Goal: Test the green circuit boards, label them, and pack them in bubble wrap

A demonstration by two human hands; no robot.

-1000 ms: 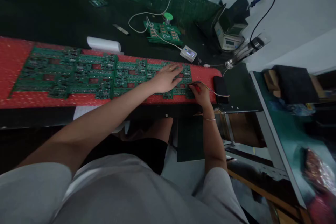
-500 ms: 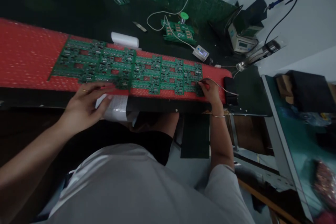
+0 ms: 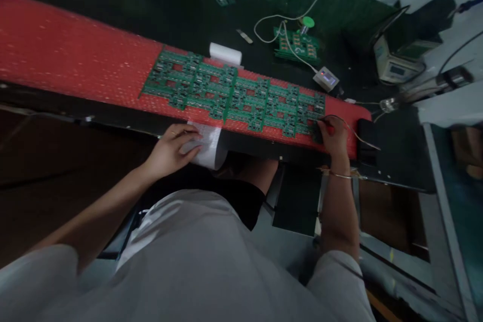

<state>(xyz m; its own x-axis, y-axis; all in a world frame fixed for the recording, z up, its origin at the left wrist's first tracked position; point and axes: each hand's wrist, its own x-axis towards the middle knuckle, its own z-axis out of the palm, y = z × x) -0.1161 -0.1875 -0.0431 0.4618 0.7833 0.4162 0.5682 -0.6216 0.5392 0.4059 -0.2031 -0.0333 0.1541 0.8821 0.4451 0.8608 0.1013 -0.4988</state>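
A row of joined green circuit boards lies on a red bubble-wrap mat along the table. At the boards' right end, my right hand is closed around a small red-handled tool, its fingertips at the last board. A thin pale line, like a wire, curves from this hand to the right; the tool's tip is hidden. My left hand is at the table's front edge, thumb and fingers apart, over a white strip of paper or film that hangs off the edge. Whether the fingers press on the strip is unclear.
Behind the mat are a white roll, a small knife-like piece, a stack of boards with a green-topped solder spool, and a small lit meter on a white cable. A boxy station stands at right.
The view has shifted, so the scene sits further right. My left hand has drawn back from the boards' front edge to the white strip. My right hand stays at the last board.
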